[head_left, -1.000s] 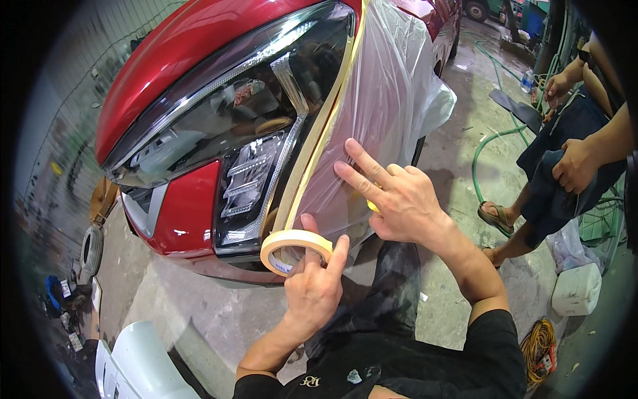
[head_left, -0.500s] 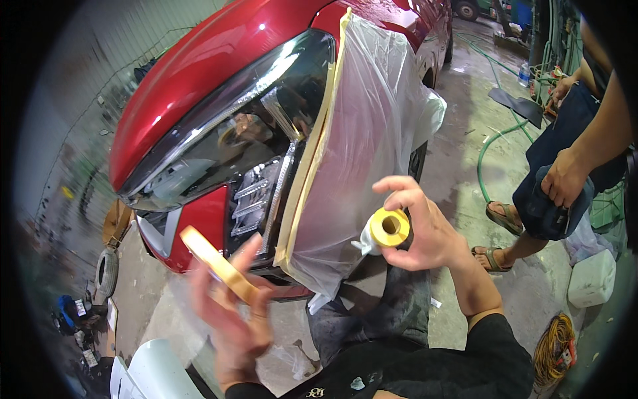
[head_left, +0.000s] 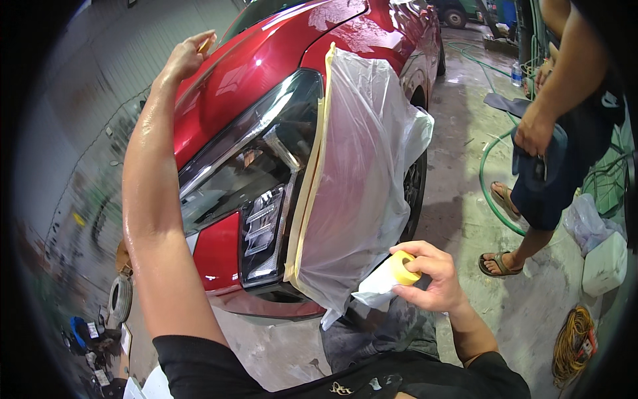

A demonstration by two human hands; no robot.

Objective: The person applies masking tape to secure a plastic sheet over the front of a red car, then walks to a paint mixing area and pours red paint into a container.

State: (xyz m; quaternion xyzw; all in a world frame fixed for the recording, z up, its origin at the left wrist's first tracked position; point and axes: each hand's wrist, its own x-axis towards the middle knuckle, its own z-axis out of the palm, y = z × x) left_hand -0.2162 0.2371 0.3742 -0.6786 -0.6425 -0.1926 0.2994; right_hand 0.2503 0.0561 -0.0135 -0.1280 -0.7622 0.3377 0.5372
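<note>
My right hand (head_left: 435, 276) grips a roll of masking film (head_left: 377, 282), white with a yellow taped end, low in front of my legs. Far forward at the upper left, my left hand (head_left: 186, 58) reaches over the red car hood (head_left: 259, 66). Its fingers are closed on a tape roll (head_left: 207, 46), of which only a small orange-yellow edge shows. Between my arms is the car's headlight (head_left: 249, 176). A clear plastic sheet (head_left: 365, 179) covers the fender beside it, its edge fixed by a strip of masking tape (head_left: 311, 193) along the headlight.
A person (head_left: 565, 133) stands at the right, holding a dark cap-like item. Behind them runs a green hose (head_left: 484, 169). A white jug (head_left: 605, 266) and a coiled orange cable (head_left: 573, 342) lie lower right. A tyre (head_left: 120, 299) leans at the left.
My left hand has swung up and forward over the hood with the tape roll. My right hand has lowered a little with the film roll. The person at right has shifted their feet.
</note>
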